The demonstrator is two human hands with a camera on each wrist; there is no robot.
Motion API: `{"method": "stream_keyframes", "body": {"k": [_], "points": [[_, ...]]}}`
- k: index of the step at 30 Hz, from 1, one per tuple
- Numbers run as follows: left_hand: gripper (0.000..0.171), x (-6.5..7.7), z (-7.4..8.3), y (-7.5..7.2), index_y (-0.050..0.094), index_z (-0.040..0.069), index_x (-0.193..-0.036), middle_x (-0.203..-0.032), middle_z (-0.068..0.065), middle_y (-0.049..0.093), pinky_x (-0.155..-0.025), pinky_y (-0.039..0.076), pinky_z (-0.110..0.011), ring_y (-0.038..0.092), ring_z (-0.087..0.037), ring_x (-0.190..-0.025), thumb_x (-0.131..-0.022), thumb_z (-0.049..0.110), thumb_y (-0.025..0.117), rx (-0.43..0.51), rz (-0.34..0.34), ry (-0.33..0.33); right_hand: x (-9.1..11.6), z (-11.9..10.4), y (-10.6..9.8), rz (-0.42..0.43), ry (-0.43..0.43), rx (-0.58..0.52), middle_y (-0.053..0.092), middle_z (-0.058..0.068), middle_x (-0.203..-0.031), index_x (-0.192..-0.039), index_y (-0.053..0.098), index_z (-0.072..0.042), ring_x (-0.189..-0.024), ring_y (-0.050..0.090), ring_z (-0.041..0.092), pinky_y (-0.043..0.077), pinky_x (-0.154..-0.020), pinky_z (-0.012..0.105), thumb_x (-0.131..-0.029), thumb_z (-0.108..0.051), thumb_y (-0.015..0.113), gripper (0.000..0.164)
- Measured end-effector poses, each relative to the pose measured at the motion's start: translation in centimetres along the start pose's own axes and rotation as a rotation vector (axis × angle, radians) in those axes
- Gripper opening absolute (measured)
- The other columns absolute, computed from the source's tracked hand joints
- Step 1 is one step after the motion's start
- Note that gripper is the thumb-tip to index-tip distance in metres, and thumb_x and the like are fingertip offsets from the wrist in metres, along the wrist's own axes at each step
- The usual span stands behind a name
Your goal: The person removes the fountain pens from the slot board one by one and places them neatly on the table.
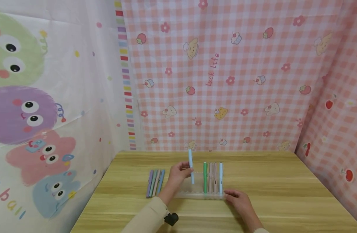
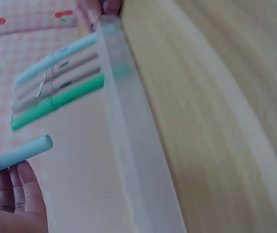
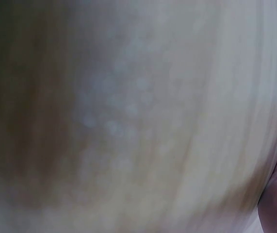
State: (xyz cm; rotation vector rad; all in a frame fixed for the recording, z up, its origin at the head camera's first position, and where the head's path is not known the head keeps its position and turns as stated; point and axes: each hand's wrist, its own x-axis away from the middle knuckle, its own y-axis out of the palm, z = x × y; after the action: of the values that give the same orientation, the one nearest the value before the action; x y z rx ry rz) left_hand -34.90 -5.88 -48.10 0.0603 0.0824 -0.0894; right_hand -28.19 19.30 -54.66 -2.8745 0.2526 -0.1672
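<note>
Head view: your left hand (image 1: 178, 174) pinches a light-blue pen (image 1: 190, 158) over the pen rack (image 1: 196, 195), whose right end your right hand (image 1: 240, 201) holds.

The head view looks forward and down over the table (image 1: 283, 191). The left wrist view, nearer and tilted, shares the translucent rack (image 2: 138, 131) with it. The right wrist view faces the table closely, blurred.
</note>
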Motion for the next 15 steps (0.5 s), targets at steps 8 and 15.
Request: {"method": "stream_keyframes", "body": {"k": [8,15], "points": [[0.029,-1.0,0.0,-3.3,0.061,-0.011,-0.118,-0.103,-0.012,0.065,-0.083,0.057,-0.039,0.066,-0.023,-0.092,-0.092,-0.002,0.067,0.03,0.08,-0.004,0.0,0.3,0.0,0.002,-0.01,-0.006,0.07,0.011,-0.102,-0.109,0.071,0.006,-0.087,0.063,0.014,0.053,-0.074,0.025,-0.09,-0.005,0.069,0.022],[0.034,-1.1,0.4,-7.0,0.059,-0.013,-0.123,-0.104,-0.014,0.064,-0.084,0.057,-0.039,0.064,-0.02,-0.091,-0.092,-0.003,0.066,-0.01,0.137,-0.015,-0.2,0.3,0.0,0.003,-0.013,-0.004,0.07,0.01,-0.101,-0.108,0.071,0.006,-0.086,0.063,0.013,0.052,-0.074,0.025,-0.09,-0.004,0.07,0.021]]}}
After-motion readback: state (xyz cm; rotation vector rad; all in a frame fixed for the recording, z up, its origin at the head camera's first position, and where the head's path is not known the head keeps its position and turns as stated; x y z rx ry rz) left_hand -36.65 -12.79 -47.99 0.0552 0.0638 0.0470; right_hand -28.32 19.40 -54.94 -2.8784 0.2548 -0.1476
